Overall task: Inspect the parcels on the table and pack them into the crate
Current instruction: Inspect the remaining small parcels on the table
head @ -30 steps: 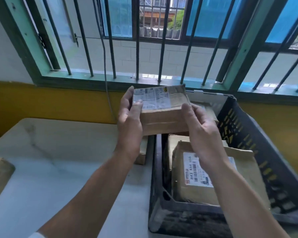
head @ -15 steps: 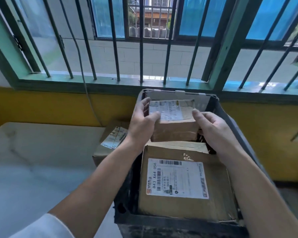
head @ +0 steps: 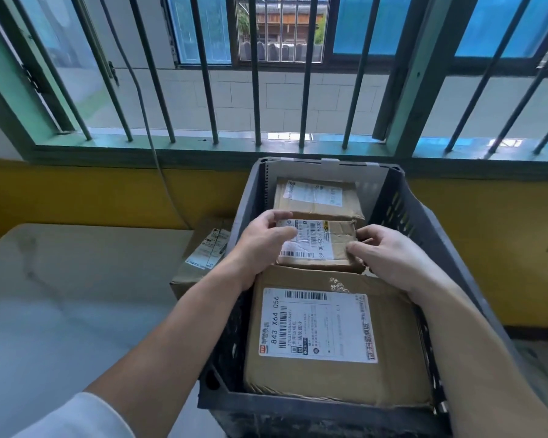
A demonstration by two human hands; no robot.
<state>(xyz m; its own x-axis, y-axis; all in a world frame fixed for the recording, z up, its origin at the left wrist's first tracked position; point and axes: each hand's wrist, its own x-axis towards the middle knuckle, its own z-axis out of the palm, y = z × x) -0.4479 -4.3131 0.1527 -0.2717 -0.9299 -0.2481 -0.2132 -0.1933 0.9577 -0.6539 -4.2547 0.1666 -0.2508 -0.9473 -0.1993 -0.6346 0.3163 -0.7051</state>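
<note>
Barred window (head: 256, 99) in green frame (head: 203, 152) above yellow wall (head: 76, 197); grey cable (head: 156, 162) hanging down over both; beyond, possibly a wooden building (head: 285, 26).

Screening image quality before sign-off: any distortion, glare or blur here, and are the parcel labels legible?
Head view: the wide lens splays the dark metal window bars outward toward the edges; daylight through them, no harsh glare; the white label on the large brown cardboard parcel reads sharply; the small taped cardboard parcel gripped by the left hand and right hand looks slightly softer.
</note>
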